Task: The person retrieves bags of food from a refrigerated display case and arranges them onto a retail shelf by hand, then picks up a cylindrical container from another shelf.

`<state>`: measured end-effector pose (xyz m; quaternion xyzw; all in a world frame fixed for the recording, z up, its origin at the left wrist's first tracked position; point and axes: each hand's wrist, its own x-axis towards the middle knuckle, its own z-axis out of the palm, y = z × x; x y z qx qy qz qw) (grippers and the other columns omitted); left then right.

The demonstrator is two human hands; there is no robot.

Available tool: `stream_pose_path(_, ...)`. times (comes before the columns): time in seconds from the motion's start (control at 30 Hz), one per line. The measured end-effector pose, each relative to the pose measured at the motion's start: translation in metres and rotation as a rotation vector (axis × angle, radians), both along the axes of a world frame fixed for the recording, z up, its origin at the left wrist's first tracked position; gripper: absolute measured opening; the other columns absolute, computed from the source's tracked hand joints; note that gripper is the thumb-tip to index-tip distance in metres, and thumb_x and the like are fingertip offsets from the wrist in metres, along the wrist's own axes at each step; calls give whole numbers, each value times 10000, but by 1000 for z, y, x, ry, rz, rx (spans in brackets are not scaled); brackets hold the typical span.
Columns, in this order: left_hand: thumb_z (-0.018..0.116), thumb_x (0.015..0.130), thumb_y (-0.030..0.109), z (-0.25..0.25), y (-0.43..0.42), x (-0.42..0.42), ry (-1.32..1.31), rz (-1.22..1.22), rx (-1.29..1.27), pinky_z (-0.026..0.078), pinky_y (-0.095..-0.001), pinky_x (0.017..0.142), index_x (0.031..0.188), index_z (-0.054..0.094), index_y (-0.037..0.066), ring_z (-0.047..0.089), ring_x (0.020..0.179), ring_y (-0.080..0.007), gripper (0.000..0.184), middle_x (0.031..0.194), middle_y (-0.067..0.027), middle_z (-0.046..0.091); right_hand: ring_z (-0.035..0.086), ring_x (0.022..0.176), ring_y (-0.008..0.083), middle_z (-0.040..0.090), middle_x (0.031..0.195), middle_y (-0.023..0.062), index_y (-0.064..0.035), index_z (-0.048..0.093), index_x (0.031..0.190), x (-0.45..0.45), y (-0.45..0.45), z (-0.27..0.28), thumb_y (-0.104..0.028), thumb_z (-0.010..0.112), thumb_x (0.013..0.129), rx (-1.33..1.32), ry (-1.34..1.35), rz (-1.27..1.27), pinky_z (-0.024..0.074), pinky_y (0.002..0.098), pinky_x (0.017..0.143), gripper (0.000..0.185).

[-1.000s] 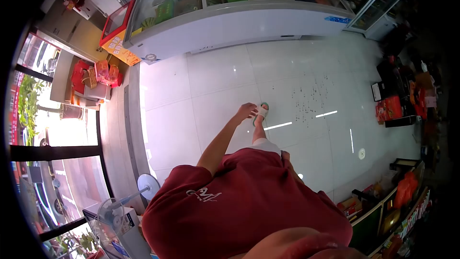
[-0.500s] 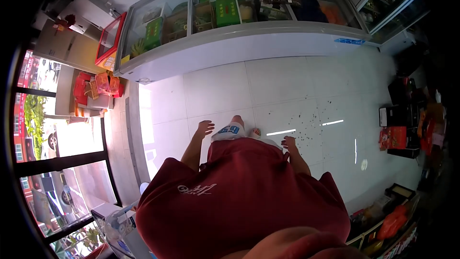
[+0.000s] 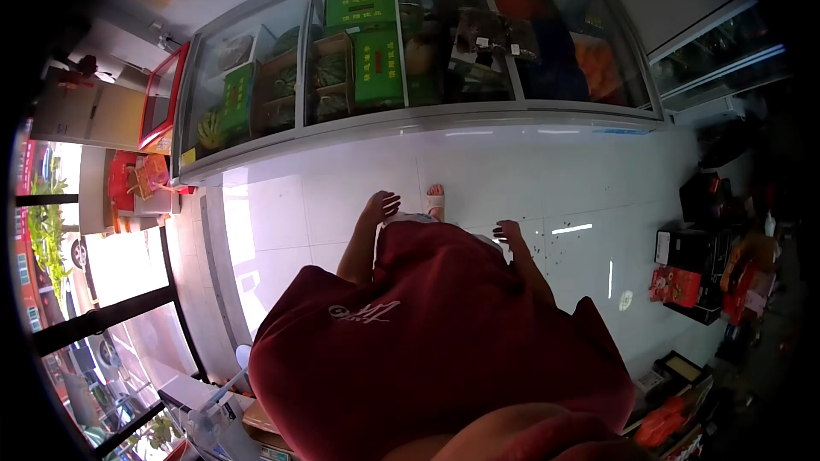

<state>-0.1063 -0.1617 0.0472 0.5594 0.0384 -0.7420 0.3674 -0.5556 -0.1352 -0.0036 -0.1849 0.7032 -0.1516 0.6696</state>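
In the head view, the bare left hand [image 3: 383, 204] at eleven o'clock and bare right hand [image 3: 508, 231] at one look empty, fingers loosely spread. The long, grey-rimmed, glass-topped freezer [image 3: 359, 131] lies at twelve, apart from both. Walking seems in hand; touching it calls for coming closer.

Freezer [image 3: 410, 120] ahead w/ boxes [image 3: 377, 68] in, window [image 3: 128, 249] L.

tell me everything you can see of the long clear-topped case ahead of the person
The long case runs across the far side of the tiled floor. Its grey frame, metal or plastic by its look, divides clear, apparently closed, glass-like panels. Inside are green boxes, what looks like striped fruit and dark labelled packs. Neither the left hand nor the right hand touches it.
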Motion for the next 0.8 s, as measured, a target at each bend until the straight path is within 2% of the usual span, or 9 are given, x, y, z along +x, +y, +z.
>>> stream_pose_path(0.1,475,954,407,5,-101,-28,-40,-566,-118,507,-367,872,1160,598,80,619,1049,-213,405,1159,-77,661,682,813,225,700,950,104,-74,583,1163,-17,-79,33,-284,558,901,-148,58,-217,518,347,699,337)
stream_pose_path(0.17,477,956,437,38,-160,-56,-96,-845,-193,506,-350,862,1111,632,87,637,1026,-196,413,1094,-69,686,668,788,212,693,938,106,-52,600,1122,-18,-131,62,-266,558,898,-276,40,-292,515,328,692,312)
stream_pose_path(0.23,472,959,447,60,-209,-82,-118,-930,-287,507,-341,858,1111,633,86,648,1012,-193,423,1086,-66,688,660,765,194,690,916,104,-48,606,1113,-12,-181,93,-266,564,897,-364,39,-304,509,301,668,310)
stream_pose_path(0.37,481,963,430,63,-298,-121,133,-683,-395,509,-358,876,1091,631,89,652,982,-196,394,1074,-82,684,650,722,152,682,867,76,-57,641,1024,7,-301,121,-328,594,903,-571,6,-164,509,276,663,302)
stream_pose_path(0.43,534,945,369,75,-333,-144,112,-269,-257,514,-371,882,1141,593,89,650,948,-213,347,1086,-95,664,645,759,156,671,866,63,-43,641,1053,8,-370,98,-329,602,909,-665,-44,-84,511,305,677,322)
stream_pose_path(0.53,582,924,292,43,-407,-159,-94,-17,-311,519,-376,861,1197,544,83,635,955,-227,345,1096,-97,635,620,798,165,639,918,56,-33,603,1168,24,-487,84,-348,609,919,-784,144,119,489,365,691,402)
stream_pose_path(0.63,630,901,249,31,-475,-165,-299,25,-355,509,-361,843,1246,512,80,613,984,-206,401,1095,-84,614,598,811,176,613,961,53,-36,544,1277,47,-559,111,-371,620,920,-831,69,78,468,413,701,495)
stream_pose_path(0.7,646,883,250,9,-523,-168,-356,69,-415,501,-364,836,1218,536,59,607,972,-205,400,1087,-94,619,614,912,236,621,1039,84,-50,459,1364,57,-614,93,-386,630,912,-802,259,294,477,443,721,588)
stream_pose_path(0.8,688,843,290,-42,-581,-176,-507,108,-544,496,-357,817,1201,557,27,606,969,-219,463,1088,-114,627,600,1038,317,605,1148,144,-36,431,1373,69,-644,68,-382,630,909,-787,421,396,495,478,758,612)
